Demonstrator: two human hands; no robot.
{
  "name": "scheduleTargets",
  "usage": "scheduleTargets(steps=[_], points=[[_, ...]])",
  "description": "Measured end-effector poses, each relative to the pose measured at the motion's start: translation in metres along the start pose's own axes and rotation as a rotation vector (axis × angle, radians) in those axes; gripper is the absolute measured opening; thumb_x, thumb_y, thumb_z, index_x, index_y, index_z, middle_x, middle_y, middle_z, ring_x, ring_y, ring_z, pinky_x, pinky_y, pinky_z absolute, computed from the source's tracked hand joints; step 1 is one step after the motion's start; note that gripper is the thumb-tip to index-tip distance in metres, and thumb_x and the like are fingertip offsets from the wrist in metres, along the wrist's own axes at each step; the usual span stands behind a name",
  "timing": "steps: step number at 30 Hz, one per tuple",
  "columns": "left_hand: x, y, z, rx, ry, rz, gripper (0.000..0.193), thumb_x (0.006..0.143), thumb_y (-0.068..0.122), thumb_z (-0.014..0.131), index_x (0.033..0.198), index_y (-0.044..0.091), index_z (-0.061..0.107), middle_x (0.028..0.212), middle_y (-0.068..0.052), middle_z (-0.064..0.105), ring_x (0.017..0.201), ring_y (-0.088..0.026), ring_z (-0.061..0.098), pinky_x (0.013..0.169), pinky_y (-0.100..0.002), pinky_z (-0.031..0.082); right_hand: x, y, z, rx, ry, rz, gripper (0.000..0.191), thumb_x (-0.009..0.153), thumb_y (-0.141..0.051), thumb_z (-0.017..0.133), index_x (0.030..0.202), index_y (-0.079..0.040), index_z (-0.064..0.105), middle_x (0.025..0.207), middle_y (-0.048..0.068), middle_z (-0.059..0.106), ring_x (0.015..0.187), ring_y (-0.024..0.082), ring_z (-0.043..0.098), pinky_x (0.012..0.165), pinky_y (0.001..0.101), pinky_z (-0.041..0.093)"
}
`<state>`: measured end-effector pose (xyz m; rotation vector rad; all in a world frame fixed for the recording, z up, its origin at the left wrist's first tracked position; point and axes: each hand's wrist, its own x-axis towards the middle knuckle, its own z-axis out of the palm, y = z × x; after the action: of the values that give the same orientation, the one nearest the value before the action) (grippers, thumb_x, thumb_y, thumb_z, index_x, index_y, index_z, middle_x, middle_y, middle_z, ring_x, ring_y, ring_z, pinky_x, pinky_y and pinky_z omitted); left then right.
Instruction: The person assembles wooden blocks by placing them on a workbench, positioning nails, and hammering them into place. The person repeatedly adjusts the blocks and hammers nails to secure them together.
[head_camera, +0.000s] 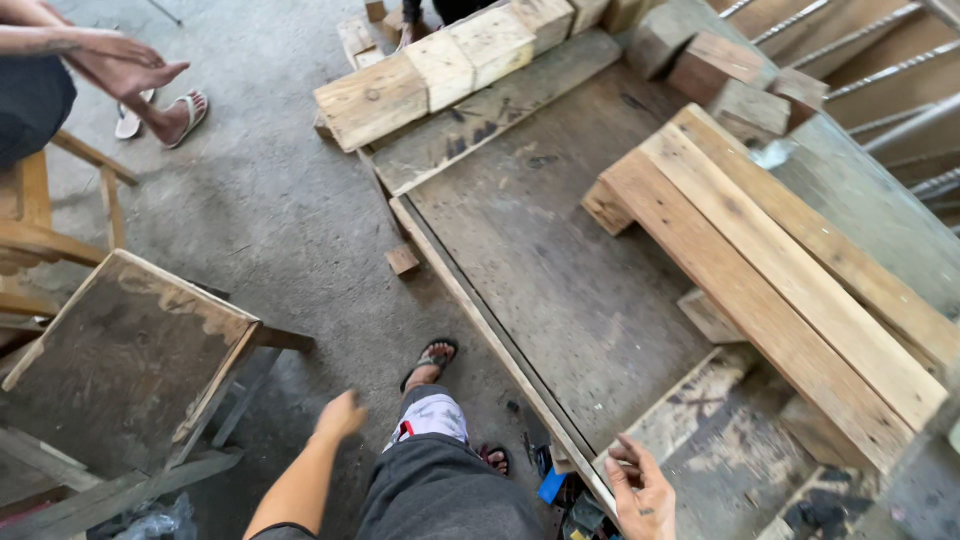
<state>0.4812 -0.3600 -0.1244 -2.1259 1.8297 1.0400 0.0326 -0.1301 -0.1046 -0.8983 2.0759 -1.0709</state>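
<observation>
The right hand (640, 492) rests at the near corner of a large grey board (560, 270) that lies flat on the floor, its fingers (628, 455) loosely curled against the board's pale edge strip (480, 310) and grasping nothing that shows. The left hand (341, 415) hangs free in the air above the concrete floor (270, 200), blurred, fingers half closed and empty. It is nearest to a worn stool (130, 350) on the left. Below the hands, a sandalled foot (432, 360) stands just beside the board's edge. A pair of long planks (770, 270) lies across the board's right side. Short timber blocks (440, 70) sit in a row at its far end, and a small block (403, 260) lies on the floor near the edge. Another person's hands (120, 55) and sandalled foot (180, 115) show at top left.
</observation>
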Motion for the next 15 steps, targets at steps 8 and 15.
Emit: scheduleTargets(steps=[8, 15], points=[[0.15, 0.101, -0.096, -0.2, 0.41, 0.744, 0.029, 0.087, 0.014, 0.066, 0.114, 0.005, 0.069, 0.112, -0.017, 0.072, 0.107, -0.037, 0.066, 0.092, -0.048, 0.049, 0.099, -0.112, 0.127, -0.224, -0.181, 0.032, 0.047, 0.081, -0.015, 0.078, 0.126, -0.01, 0.067, 0.099, 0.007, 0.08, 0.078, 0.016, 0.074, 0.072, 0.0326, 0.059], [0.324, 0.156, -0.276, -0.173, 0.647, 0.74, 0.084, 0.085, 0.033, 0.077, 0.153, 0.001, 0.04, 0.146, -0.021, 0.048, 0.137, -0.038, 0.043, 0.117, -0.058, 0.029, 0.176, -0.255, 0.256, -0.081, -0.261, 0.07, 0.048, 0.08, -0.011, 0.076, 0.127, -0.01, 0.067, 0.103, 0.007, 0.08, 0.086, 0.016, 0.073, 0.077, 0.0314, 0.058]])
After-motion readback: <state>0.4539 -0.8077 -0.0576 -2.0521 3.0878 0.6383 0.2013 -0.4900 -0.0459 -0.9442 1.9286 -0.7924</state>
